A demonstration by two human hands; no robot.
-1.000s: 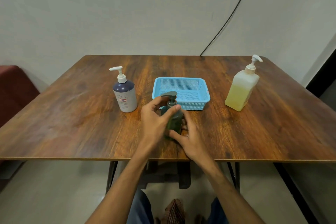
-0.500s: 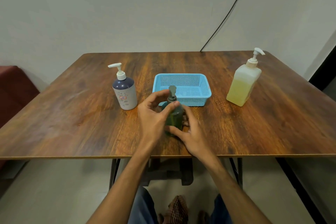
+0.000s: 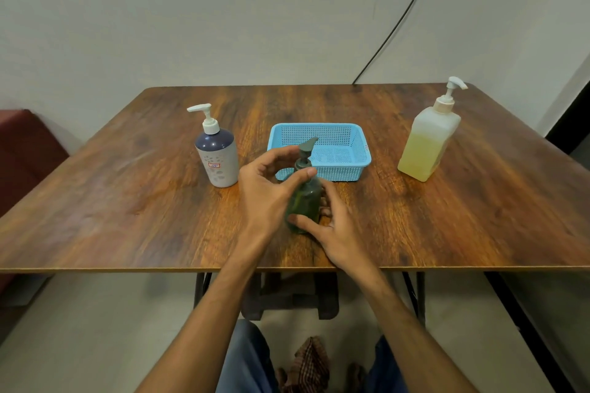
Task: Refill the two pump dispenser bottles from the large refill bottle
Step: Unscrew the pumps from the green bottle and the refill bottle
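opening step: the small green dispenser point(image 3: 303, 201) stands near the front of the table point(image 3: 127, 201), just before the blue basket point(image 3: 360, 150). the person's right hand point(image 3: 335, 226) wraps its body. the left hand point(image 3: 265, 188) pinches the pump collar point(image 3: 302, 165), apparently unscrewing it. next: lift the pump out, then fetch the large refill bottle point(image 3: 427, 143), far right. the white dispenser point(image 3: 218, 159) waits untouched.

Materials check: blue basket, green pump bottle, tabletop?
Blue basket: probably moulded plastic. It has an even matte colour and a regular perforated grid in the walls.
Green pump bottle: likely translucent tinted plastic with a dull opaque pump head. Glass can't be ruled out.
Table: wood-grain top with a satin sheen. The thin pale line along the front edge suggests laminate rather than solid wood.
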